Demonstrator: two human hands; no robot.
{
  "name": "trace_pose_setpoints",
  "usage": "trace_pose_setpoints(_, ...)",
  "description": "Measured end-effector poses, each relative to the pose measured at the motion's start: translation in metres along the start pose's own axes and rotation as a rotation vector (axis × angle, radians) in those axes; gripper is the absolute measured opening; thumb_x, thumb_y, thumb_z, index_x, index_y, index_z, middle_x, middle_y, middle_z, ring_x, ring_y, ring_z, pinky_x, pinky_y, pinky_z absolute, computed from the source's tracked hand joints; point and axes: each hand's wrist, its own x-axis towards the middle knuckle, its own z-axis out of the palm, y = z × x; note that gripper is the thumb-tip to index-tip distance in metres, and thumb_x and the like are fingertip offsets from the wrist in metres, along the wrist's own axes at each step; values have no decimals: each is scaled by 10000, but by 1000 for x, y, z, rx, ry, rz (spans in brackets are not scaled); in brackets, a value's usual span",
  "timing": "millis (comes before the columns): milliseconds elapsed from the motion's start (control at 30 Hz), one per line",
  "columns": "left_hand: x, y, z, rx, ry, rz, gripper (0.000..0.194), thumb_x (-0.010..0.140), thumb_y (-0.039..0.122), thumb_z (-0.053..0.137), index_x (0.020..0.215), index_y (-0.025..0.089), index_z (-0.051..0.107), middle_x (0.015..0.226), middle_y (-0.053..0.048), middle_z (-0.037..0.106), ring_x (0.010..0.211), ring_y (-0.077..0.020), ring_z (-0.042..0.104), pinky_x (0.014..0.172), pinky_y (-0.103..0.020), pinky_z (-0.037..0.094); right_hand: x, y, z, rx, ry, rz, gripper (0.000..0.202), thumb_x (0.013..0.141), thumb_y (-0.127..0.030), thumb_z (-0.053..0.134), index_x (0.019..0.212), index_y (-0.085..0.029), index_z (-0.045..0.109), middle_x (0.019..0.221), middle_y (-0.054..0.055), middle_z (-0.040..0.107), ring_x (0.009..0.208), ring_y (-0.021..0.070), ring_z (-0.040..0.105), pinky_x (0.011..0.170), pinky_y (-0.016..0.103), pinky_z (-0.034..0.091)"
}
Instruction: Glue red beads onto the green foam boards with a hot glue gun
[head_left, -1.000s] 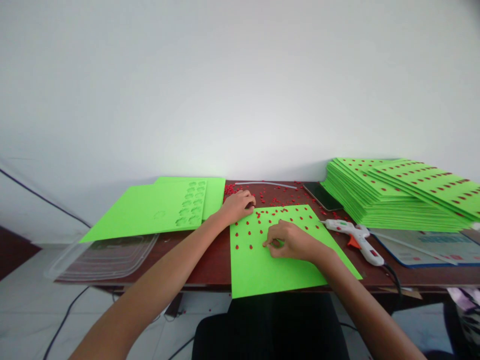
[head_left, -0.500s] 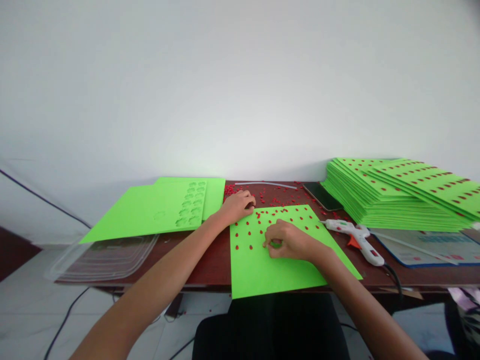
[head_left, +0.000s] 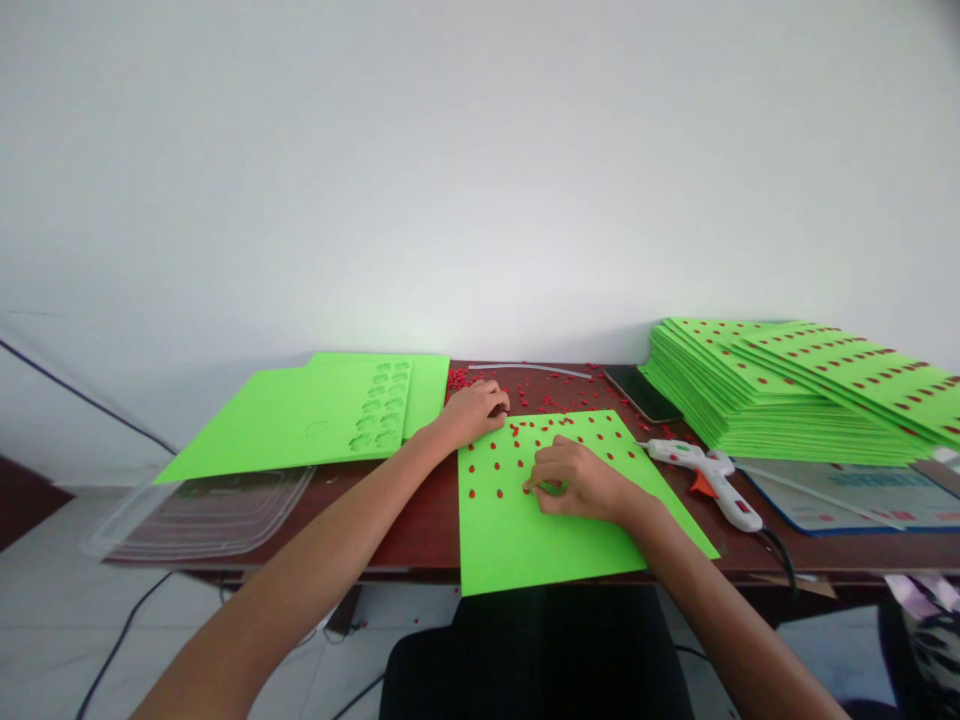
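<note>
A bright green foam-like sheet [head_left: 517, 550] lies in front of me, with small red oval pieces [head_left: 499, 494] set out in rows over its far half. My right hand [head_left: 574, 482] is over the middle of the sheet. Its thumb and index finger are pinched on one red piece [head_left: 526, 490], which touches the sheet at the end of a row. My left hand [head_left: 476, 412] rests at the sheet's far left corner, fingers curled in towards the thumb. What those fingers hold, if anything, is hidden.
Loose red pieces [head_left: 523, 402] lie scattered on the dark table behind the sheet. To the right are a white glue gun [head_left: 709, 472], a phone [head_left: 641, 393] and a stack of dotted green sheets [head_left: 750, 415]. Left, plain green sheets [head_left: 277, 420] overlie a clear plastic lid [head_left: 217, 520].
My right fingertips have shifted very slightly, and a red piece now shows beneath them on the sheet. My left hand stays at the corner. The whole view has moved a little.
</note>
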Motion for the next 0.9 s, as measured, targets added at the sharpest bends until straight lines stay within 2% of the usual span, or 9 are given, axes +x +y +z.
trace_pose_setpoints(133,0,0,0,-2,1,-5,139,912,250,591,999,244,698,1032,-32,640,948,-195,617,856,-307,488,5,-7,1,-58,-51,-22,85,803,-117,626,759,-190,622,704,-18,593,682,139,534,757,295,351)
trace_pose_setpoints(267,0,-1,0,-11,5,4,141,910,249,592,1002,243,699,1030,-33,643,947,-193,620,876,-308,491,3,-7,3,-24,-23,-11,95,850,-134,600,780,-193,621,718,-12,608,677,140,532,763,298,372)
trace_pose_setpoints(433,1,-2,2,-9,5,0,143,907,259,598,1009,245,697,1009,-33,645,935,-195,620,866,-315,493,1,10,-16,26,311,192,139,961,-190,571,930,-191,706,813,28,661,727,151,586,725,279,425)
trace_pose_setpoints(467,1,-2,2,-7,4,-3,142,907,261,599,1007,244,698,1003,-32,645,929,-195,620,869,-318,493,4,15,-22,11,333,232,139,961,-190,582,948,-190,720,832,34,664,723,150,590,705,273,429)
trace_pose_setpoints(500,1,-1,2,-5,4,-5,141,906,263,600,1004,243,699,999,-31,645,925,-194,621,876,-321,492,9,20,-27,-10,312,255,136,952,-181,601,966,-191,736,859,40,669,726,149,597,699,270,433)
trace_pose_setpoints(567,2,-1,2,2,6,-11,142,908,270,599,1002,241,702,996,-30,645,929,-195,621,888,-328,490,23,31,-31,-53,183,239,156,923,-148,641,1002,-203,763,920,51,687,776,159,631,730,272,448)
trace_pose_setpoints(700,1,0,1,3,9,-18,147,906,281,606,1007,244,707,1013,-37,641,964,-205,614,866,-325,494,48,53,-18,-85,-4,149,210,912,-135,673,1064,-228,783,996,69,700,861,176,667,783,277,466)
trace_pose_setpoints(800,0,0,1,-6,7,-6,147,907,272,605,1011,242,704,1015,-38,641,962,-204,613,871,-328,497,52,63,-4,-103,-5,109,150,908,-152,690,1007,-211,786,1015,76,704,877,178,673,799,283,469)
trace_pose_setpoints(900,1,0,1,-8,8,-4,152,911,268,600,1021,237,699,1020,-38,644,962,-206,615,884,-335,498,44,65,-2,-101,51,122,108,897,-156,693,965,-188,771,992,77,716,863,182,670,799,292,472)
